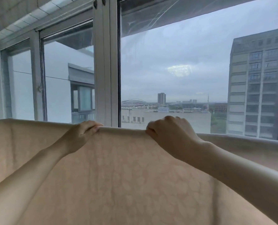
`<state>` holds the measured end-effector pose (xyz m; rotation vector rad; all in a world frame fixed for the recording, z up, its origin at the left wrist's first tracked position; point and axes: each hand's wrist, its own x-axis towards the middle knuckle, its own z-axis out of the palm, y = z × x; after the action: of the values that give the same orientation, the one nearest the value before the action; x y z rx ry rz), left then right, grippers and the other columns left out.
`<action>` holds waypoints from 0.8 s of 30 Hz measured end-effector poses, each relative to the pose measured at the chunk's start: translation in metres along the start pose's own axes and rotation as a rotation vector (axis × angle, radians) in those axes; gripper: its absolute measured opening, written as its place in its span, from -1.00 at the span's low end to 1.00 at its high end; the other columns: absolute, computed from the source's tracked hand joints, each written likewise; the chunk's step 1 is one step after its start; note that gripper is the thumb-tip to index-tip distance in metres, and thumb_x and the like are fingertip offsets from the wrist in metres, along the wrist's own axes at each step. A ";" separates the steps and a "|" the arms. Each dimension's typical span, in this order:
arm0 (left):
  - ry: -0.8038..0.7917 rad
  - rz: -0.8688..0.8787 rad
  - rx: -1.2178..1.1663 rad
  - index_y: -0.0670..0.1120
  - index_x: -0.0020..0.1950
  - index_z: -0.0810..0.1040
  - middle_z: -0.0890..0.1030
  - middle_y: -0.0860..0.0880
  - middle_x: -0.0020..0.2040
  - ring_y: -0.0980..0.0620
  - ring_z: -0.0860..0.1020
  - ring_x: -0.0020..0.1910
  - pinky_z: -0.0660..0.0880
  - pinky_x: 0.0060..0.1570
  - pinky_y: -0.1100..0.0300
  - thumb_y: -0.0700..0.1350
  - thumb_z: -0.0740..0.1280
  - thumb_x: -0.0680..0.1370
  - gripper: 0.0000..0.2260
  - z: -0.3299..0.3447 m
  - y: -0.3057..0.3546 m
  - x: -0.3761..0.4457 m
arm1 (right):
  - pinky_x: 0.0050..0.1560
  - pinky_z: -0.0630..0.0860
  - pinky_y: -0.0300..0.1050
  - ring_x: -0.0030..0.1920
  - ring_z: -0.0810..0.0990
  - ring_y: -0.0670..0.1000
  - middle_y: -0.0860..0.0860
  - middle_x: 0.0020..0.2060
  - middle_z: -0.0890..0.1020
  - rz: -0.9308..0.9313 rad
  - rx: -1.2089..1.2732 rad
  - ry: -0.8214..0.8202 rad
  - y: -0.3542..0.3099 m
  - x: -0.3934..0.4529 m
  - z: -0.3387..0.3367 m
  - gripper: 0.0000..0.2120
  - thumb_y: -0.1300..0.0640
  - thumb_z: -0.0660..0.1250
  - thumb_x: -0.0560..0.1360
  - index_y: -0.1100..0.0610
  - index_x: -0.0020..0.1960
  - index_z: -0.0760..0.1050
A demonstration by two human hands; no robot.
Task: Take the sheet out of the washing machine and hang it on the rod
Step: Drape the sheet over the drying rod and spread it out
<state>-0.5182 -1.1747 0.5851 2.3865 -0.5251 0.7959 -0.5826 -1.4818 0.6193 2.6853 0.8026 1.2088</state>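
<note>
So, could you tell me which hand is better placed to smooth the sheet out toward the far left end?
Left, probably. The left hand grips the sheet nearer that end; the right hand would have to cross over it.

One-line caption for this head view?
Both hands, left and right, grip the top fold of a beige sheet before windows.

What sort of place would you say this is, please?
Probably an enclosed high-rise balcony used for drying laundry: tall white-framed sliding windows, neighbouring grey apartment tower outside, and a pale beige patterned sheet draped across.
</note>
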 end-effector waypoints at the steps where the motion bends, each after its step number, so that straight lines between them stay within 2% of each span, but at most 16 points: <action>1: 0.001 0.008 -0.002 0.12 0.14 0.56 0.59 0.21 0.05 0.26 0.50 0.08 0.41 0.07 0.27 0.02 0.17 0.61 -0.79 -0.006 -0.008 0.000 | -0.26 0.47 -0.09 -0.21 0.58 0.08 -0.04 -0.26 0.57 0.018 0.027 0.001 -0.006 0.004 0.001 -0.77 -0.04 0.13 0.60 0.02 -0.09 0.50; 4: 0.017 0.038 -0.057 0.15 0.10 0.58 0.60 0.24 0.02 0.30 0.52 0.06 0.40 0.02 0.35 -0.01 0.24 0.58 -0.83 -0.022 -0.033 -0.003 | -0.19 0.53 -0.08 -0.19 0.59 0.03 -0.07 -0.15 0.63 0.053 0.103 0.005 -0.026 0.014 0.009 -0.81 -0.06 0.18 0.58 -0.01 -0.04 0.52; 6: 0.084 0.069 -0.049 0.15 0.07 0.59 0.63 0.22 -0.02 0.29 0.54 0.04 0.40 0.02 0.41 -0.08 0.28 0.57 -0.83 -0.028 -0.046 -0.002 | -0.22 0.53 -0.08 -0.22 0.58 0.01 -0.10 -0.14 0.61 0.038 0.104 0.045 -0.039 0.020 0.016 -0.85 -0.04 0.19 0.59 -0.01 -0.03 0.47; 10: 0.197 0.171 0.045 -0.03 0.04 0.64 0.65 0.10 -0.06 0.21 0.57 -0.06 0.37 -0.07 0.55 -0.17 0.31 0.56 -0.85 -0.027 -0.054 0.003 | -0.31 0.51 -0.07 -0.32 0.54 0.03 -0.08 -0.18 0.54 0.018 0.069 0.103 -0.051 0.032 0.027 -0.88 0.00 0.17 0.60 0.03 -0.04 0.39; 13: 0.222 0.194 0.097 -0.11 -0.02 0.62 0.64 -0.01 -0.11 0.08 0.56 -0.11 0.41 -0.08 0.40 -0.21 0.28 0.58 -0.88 -0.025 -0.054 0.013 | -0.35 0.39 -0.12 -0.38 0.53 0.05 -0.03 -0.23 0.55 0.031 -0.019 0.148 -0.053 0.038 0.033 -0.88 0.07 0.17 0.61 0.09 -0.07 0.39; 15: 0.283 0.248 0.104 -0.09 -0.06 0.55 0.59 0.00 -0.15 0.09 0.52 -0.15 0.45 -0.08 0.27 -0.20 0.24 0.59 -0.89 -0.027 -0.050 0.017 | -0.33 0.30 -0.14 -0.41 0.49 0.06 -0.01 -0.25 0.55 0.063 -0.059 0.221 -0.056 0.041 0.031 -0.88 0.11 0.19 0.60 0.12 -0.09 0.39; 17: 0.412 0.301 0.051 -0.09 -0.04 0.51 0.53 0.03 -0.15 0.16 0.46 -0.17 0.39 -0.09 0.41 -0.18 0.19 0.62 -0.89 -0.033 -0.046 0.014 | -0.34 0.28 -0.15 -0.41 0.39 0.04 0.00 -0.24 0.54 0.113 -0.034 0.333 -0.061 0.043 0.023 -0.89 0.13 0.21 0.59 0.13 -0.09 0.38; 19: 0.496 0.326 0.018 -0.12 -0.01 0.49 0.51 0.04 -0.15 0.16 0.45 -0.18 0.35 -0.12 0.47 -0.13 0.15 0.64 -0.85 -0.039 -0.050 0.005 | -0.36 0.30 -0.17 -0.40 0.41 0.04 0.00 -0.22 0.56 0.102 -0.022 0.431 -0.068 0.042 0.019 -0.91 0.14 0.23 0.58 0.15 -0.07 0.40; 21: 0.414 0.342 0.030 -0.09 0.01 0.48 0.55 0.03 -0.11 0.13 0.51 -0.14 0.40 -0.08 0.42 -0.05 0.11 0.65 -0.80 -0.037 -0.062 -0.005 | -0.35 0.44 -0.12 -0.34 0.54 0.06 0.02 -0.18 0.60 0.015 -0.040 0.399 -0.074 0.034 0.025 -0.91 0.14 0.23 0.58 0.16 -0.05 0.43; 24: 0.258 0.368 0.060 -0.09 0.05 0.50 0.62 0.01 0.03 0.11 0.58 -0.01 0.47 0.01 0.31 0.00 0.11 0.62 -0.76 -0.027 -0.084 -0.015 | -0.22 0.58 0.01 -0.22 0.63 0.06 0.04 -0.13 0.63 -0.062 -0.072 0.234 -0.078 0.017 0.042 -0.92 0.13 0.20 0.59 0.14 -0.01 0.42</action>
<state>-0.4968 -1.0906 0.5615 2.2217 -0.8539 1.2743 -0.5762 -1.4010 0.5801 2.4739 0.8447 1.5256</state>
